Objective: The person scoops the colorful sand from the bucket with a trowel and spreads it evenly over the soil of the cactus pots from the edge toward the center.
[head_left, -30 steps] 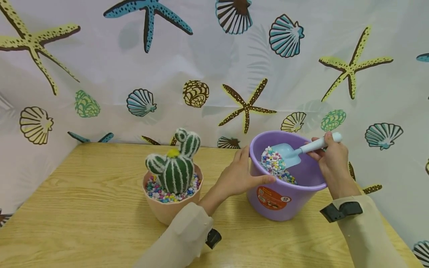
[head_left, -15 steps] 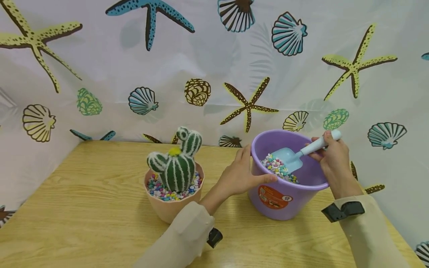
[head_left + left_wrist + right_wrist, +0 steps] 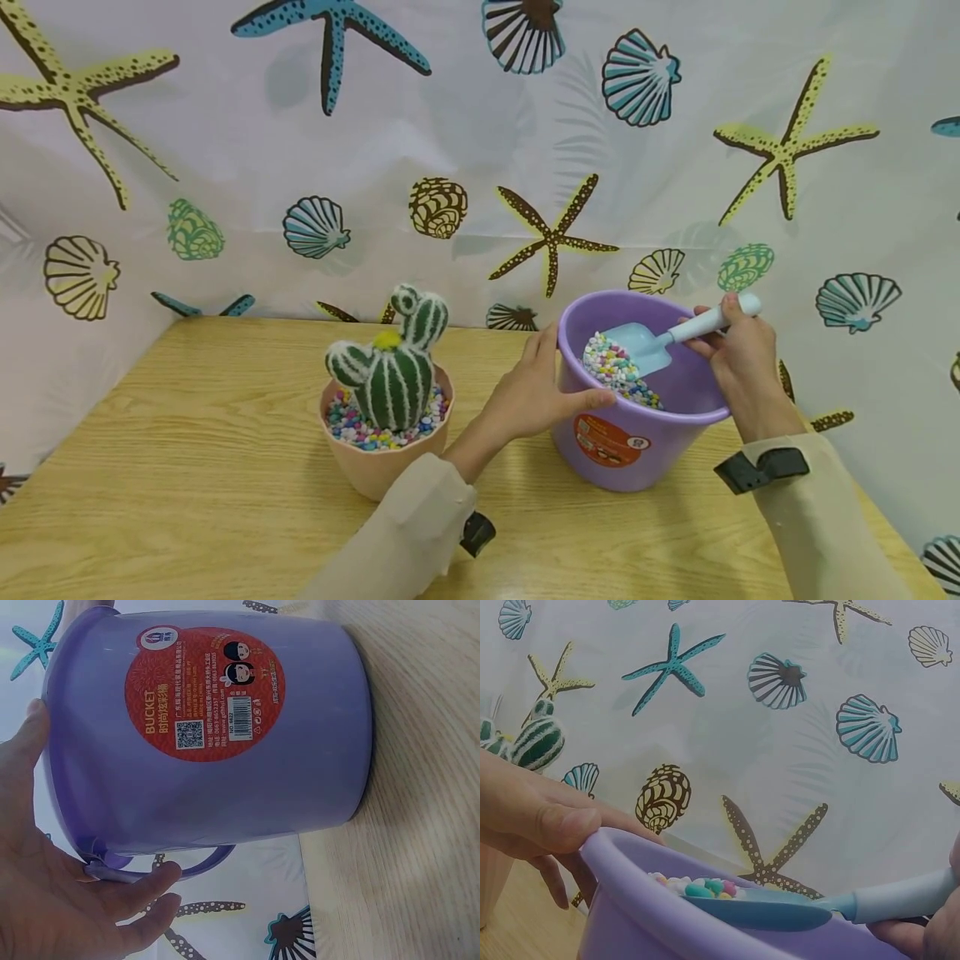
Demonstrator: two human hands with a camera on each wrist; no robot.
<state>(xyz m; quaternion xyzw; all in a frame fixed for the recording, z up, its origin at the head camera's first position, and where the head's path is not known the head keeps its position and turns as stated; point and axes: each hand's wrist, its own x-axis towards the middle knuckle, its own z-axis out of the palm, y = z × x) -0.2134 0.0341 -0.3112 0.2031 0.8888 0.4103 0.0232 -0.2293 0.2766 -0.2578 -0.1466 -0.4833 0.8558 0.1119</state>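
A purple bucket (image 3: pixel 600 446) stands on the table, with colourful pebbles (image 3: pixel 637 390) inside. My left hand (image 3: pixel 528 396) holds its rim at the left, thumb along the front edge. In the left wrist view, the fingers are beside the bucket's purple handle (image 3: pixel 214 861). My right hand (image 3: pixel 746 362) grips the white handle of a light blue toy shovel (image 3: pixel 641 346). The shovel's blade is inside the bucket's mouth, tilted left. White, teal and pink pebbles (image 3: pixel 705 887) lie on the blade in the right wrist view.
Left of the bucket, a peach flowerpot (image 3: pixel 367 467) holds a green knitted-looking cactus (image 3: pixel 397 392) set among colourful pebbles. My left forearm passes in front of this pot. Behind the wooden table (image 3: pixel 187 450) hangs a white cloth (image 3: pixel 465 108) printed with starfish and shells.
The shovel has dipped a little into the pebbles and come back up with pebbles on its blade. My left hand and the bucket have stayed nearly still.
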